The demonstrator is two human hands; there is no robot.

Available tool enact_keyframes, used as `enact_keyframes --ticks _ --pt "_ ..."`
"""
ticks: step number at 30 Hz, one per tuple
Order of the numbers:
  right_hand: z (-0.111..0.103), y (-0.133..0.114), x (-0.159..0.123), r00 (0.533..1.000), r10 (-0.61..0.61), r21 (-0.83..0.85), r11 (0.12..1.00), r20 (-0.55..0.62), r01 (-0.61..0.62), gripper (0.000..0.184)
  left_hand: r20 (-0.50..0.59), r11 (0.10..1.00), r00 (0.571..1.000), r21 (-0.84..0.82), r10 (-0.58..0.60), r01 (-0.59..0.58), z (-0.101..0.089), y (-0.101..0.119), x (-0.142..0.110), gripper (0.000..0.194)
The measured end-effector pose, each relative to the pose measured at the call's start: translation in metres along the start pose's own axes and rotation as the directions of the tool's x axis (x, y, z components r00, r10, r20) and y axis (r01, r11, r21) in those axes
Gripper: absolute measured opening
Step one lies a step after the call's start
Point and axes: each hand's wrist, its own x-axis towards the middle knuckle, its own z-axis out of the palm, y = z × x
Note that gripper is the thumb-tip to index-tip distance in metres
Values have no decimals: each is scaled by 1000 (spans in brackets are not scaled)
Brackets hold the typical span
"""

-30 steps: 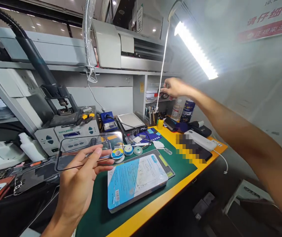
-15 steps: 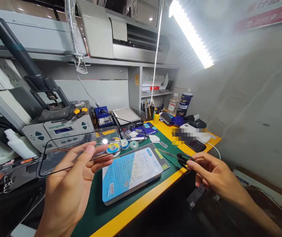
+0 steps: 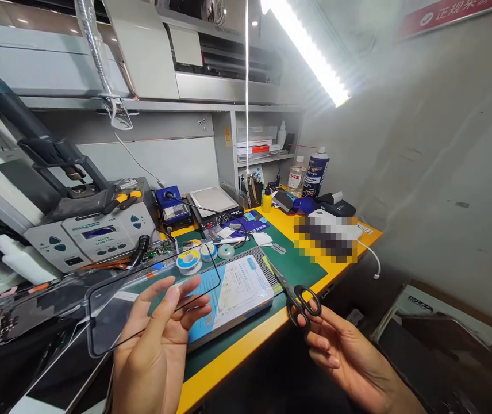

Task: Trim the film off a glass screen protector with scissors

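My left hand (image 3: 155, 345) grips a clear phone screen protector (image 3: 114, 316) with a thin black border, held tilted above the bench. Its fingers curl around the lower edge, and the things behind show through the pane. With a finger and thumb in the black handle loops, my right hand (image 3: 345, 351) holds a pair of scissors (image 3: 289, 292) at the bench's front edge. The blades point up and left, toward a blue and white box (image 3: 243, 287). That box lies on the green mat (image 3: 198, 368), partly behind my left fingers.
Solder spools (image 3: 188, 261) and a razor blade (image 3: 279, 248) lie behind the box. Farther back are a silver-topped hot plate (image 3: 214, 202) and a grey soldering station (image 3: 95, 233). A spray can (image 3: 316, 172) stands back right. A lit lamp (image 3: 310, 52) hangs overhead.
The view has shifted right. The scissors have turned so both handle loops now show, and my right palm faces up more. The screen protector has dropped lower and stays in my left hand.
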Motion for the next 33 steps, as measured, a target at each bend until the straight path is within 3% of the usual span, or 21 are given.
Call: enact_keyframes --ticks 6,11,16,20,24,28,33 --pt "-3 5 -9 968 222 136 962 113 -237 32 -43 998 997 -12 66 -66 7 -6 -5 21" --pt "9 21 -24 961 153 -160 980 230 -118 33 11 992 993 -52 114 -113 14 -18 -13 18" --pt "34 48 -16 958 124 -439 898 260 3 50 37 988 992 -109 118 -113 16 -25 -24 17" --pt "48 68 -8 973 74 -469 882 217 37 61 37 981 990 -143 138 -131 14 -24 -31 13" --pt "52 79 -2 959 78 -520 851 271 78 62 41 973 984 -161 173 -164 14 -23 -35 13" --pt "53 85 4 928 72 -490 863 366 126 62 -6 974 985 -142 175 -174 15 -26 -38 13" --pt "59 83 -1 944 82 -542 833 320 112 60 -44 982 988 -107 150 -154 14 -32 -39 14"
